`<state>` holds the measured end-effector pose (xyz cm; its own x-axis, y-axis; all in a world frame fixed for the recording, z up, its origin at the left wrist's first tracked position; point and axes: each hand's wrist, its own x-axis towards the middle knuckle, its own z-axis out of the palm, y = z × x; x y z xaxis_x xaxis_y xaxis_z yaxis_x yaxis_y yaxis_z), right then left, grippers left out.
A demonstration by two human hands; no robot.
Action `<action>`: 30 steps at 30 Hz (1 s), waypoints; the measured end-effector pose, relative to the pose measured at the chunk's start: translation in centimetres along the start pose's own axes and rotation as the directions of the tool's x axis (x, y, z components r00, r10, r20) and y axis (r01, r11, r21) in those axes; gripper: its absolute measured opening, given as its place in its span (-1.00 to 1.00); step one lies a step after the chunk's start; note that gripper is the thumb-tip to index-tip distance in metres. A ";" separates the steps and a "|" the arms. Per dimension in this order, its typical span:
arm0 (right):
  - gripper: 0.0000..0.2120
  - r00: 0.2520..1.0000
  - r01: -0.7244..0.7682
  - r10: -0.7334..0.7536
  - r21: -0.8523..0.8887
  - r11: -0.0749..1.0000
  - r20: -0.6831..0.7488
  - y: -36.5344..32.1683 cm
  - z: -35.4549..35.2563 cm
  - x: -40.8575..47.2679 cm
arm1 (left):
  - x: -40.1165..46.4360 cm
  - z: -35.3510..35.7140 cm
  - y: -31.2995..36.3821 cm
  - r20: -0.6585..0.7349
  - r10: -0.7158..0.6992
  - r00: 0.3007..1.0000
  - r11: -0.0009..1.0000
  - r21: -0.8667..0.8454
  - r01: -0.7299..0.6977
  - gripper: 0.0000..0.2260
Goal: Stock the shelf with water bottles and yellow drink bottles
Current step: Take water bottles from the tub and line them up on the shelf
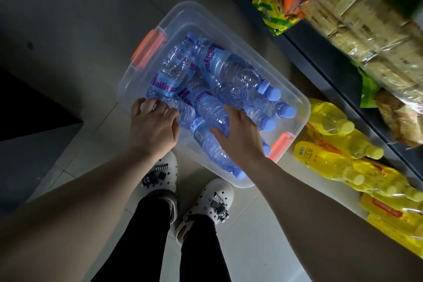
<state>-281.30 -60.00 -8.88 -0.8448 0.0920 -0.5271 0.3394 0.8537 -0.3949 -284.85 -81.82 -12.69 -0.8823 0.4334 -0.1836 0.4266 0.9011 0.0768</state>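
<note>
A clear plastic bin [231, 30] with orange latches sits on the floor and holds several blue-capped water bottles [233, 68]. My left hand [153, 125] curls its fingers over a bottle [183, 110] at the bin's near left. My right hand [239, 131] grips another bottle [211, 110] in the middle of the pile, thumb on one side and fingers on the other. Yellow drink bottles [329, 162] lie in a row on the low shelf to the right of the bin.
The shelf edge [320, 57] runs diagonally along the right, with packaged snacks [357, 20] stacked on the tier above. My feet in white clogs [206, 204] stand just in front of the bin on the pale tiled floor. A dark block [34, 107] lies at the left.
</note>
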 end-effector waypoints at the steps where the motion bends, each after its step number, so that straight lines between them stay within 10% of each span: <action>1: -0.44 0.999 -0.036 0.036 0.043 0.998 0.012 -0.5 -0.7 0.0 | 0.0 -0.2 -0.1 0.047 0.003 0.999 1.000 0.005 -0.003 -0.76; 7: -0.53 0.995 -0.098 0.090 0.195 0.976 0.049 -2.9 -8.3 -1.4 | 1.2 -4.7 -1.1 0.563 -0.033 0.826 0.995 0.100 -0.028 -0.58; 14: -0.61 0.997 -0.050 0.067 0.387 0.921 -0.032 -6.4 -24.9 -8.5 | 1.1 -17.9 -1.7 0.726 -0.176 0.665 0.983 0.161 0.084 -0.63; 23: -0.72 0.967 0.180 -0.047 0.544 0.819 -0.249 -16.6 -52.5 -21.2 | 3.3 -46.6 3.4 0.527 0.102 0.843 0.953 -0.295 0.069 -0.44; 30: -0.81 0.795 0.470 -0.087 0.519 0.714 -0.600 -25.3 -69.6 -31.0 | 5.0 -66.7 7.7 0.154 0.247 0.957 0.892 -0.421 -0.163 -0.42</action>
<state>-292.48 -48.81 69.80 -0.9495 0.3067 0.0665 0.0604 0.3864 -0.9203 -299.26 -72.01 52.36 -0.7080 0.6359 -0.3073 0.4409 0.7379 0.5110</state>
